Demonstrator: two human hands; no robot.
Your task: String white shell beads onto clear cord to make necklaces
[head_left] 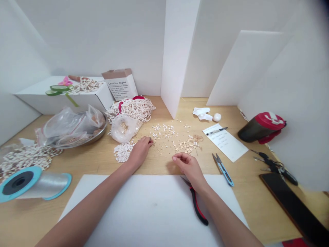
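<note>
My left hand (140,151) rests on the wooden table with its fingers curled together; what they hold, if anything, is hidden. Beside it lies a heap of small white shells (123,152), and loose white shells (164,129) are scattered beyond the fingertips. Thumb and fingertips of my right hand (189,166) meet in a pinch just above the table, and anything between them is too small to make out. Several pale starfish-shaped pieces (186,146) lie just past it. Partly under that hand are red-and-black pliers (197,207) on a white sheet (144,209).
At left stand a spool of clear line (48,185), a metal bowl of plastic bags (102,128), and an open bag of gold beads (123,128). Shell strands (138,109) lie behind. To the right are blue snips (224,171), a note (228,144), keys (275,166), a phone (290,206) and a tumbler (257,127).
</note>
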